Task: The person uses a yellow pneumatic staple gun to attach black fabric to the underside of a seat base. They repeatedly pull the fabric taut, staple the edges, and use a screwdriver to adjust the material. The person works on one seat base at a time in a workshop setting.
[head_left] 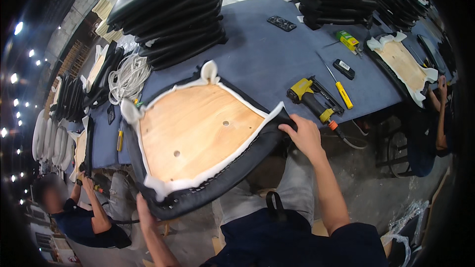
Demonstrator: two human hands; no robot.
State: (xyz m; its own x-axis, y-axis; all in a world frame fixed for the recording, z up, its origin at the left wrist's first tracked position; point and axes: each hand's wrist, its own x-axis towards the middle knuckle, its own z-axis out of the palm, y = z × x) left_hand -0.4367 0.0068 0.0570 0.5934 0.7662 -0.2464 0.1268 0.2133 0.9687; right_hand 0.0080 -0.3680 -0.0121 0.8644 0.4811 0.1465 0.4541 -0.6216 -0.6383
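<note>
An upholstered chair seat (198, 128) is held in front of me, its bare plywood underside facing up. White padding shows around the board, and a black cover wraps the outer edge, with a row of holes along the near side. My right hand (304, 136) grips the right corner, thumb on top of the cover. At the near left corner, my left hand (144, 213) is closed around the edge, its fingers mostly hidden beneath. The far part of the seat lies over the table. Right of the seat rests a yellow and black staple gun (311, 96) with an orange hose fitting.
On the blue-grey table (252, 44) lie a yellow-handled screwdriver (342, 93), a phone (282, 23) and a green box (349, 42). Tall stacks of black seats (170, 17) stand at the back. Co-workers sit at left (94, 217) and right (428, 138), each beside another seat.
</note>
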